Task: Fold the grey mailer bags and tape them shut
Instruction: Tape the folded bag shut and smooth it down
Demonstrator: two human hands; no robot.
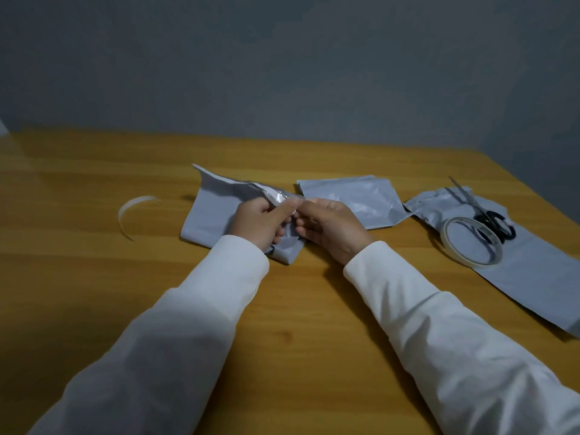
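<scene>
A grey mailer bag [213, 211] lies folded on the wooden table [94, 277] in the middle, its far flap lifted. My left hand [259, 221] and my right hand [326, 227] meet over its right end. Both pinch a shiny strip of clear tape [282, 198] at the bag's upper right corner. A second grey bag [354, 202] lies flat just right of my hands. A third, larger grey bag [533, 271] stretches along the right side. On it stand a roll of clear tape [470, 243] and black-handled scissors [489, 221].
A curled white backing strip [131, 211] lies on the table to the left. A grey wall [282, 73] rises behind the table's far edge. My white sleeves [470, 356] cover the near part of the table.
</scene>
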